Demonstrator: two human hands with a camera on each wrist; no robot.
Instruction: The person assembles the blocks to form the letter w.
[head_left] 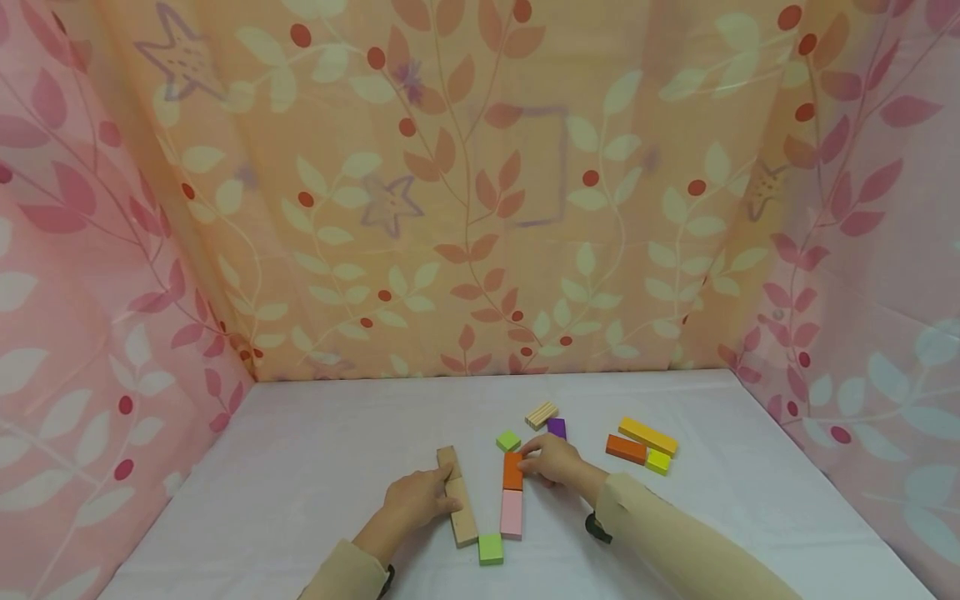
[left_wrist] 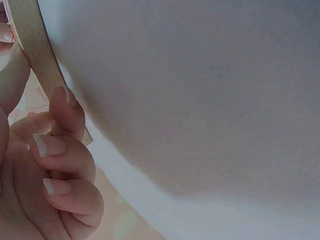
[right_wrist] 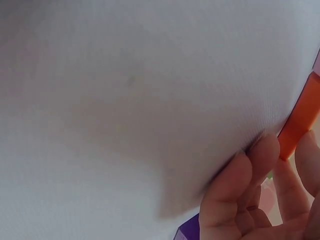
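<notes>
Beige sleeves (head_left: 678, 533) lead to the left hand (head_left: 415, 500), gripping wooden blocks (head_left: 465, 525) left of the pink block (head_left: 512, 514), and right hand (head_left: 553, 461), pinching the orange block (head_left: 512, 472) beyond it. Gentle, even pressure should keep edges aligned.

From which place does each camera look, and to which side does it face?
Head: worn on the person's head, facing forward and down to the white table; left hand, right hand and both sleeves show.
Left wrist: worn on that wrist, facing the left hand's work at a wooden block; left fingers show.
Right wrist: worn on that wrist, facing the right hand's work at an orange block; right fingers show.
Shared: head and right-wrist views both show the orange block.
</notes>
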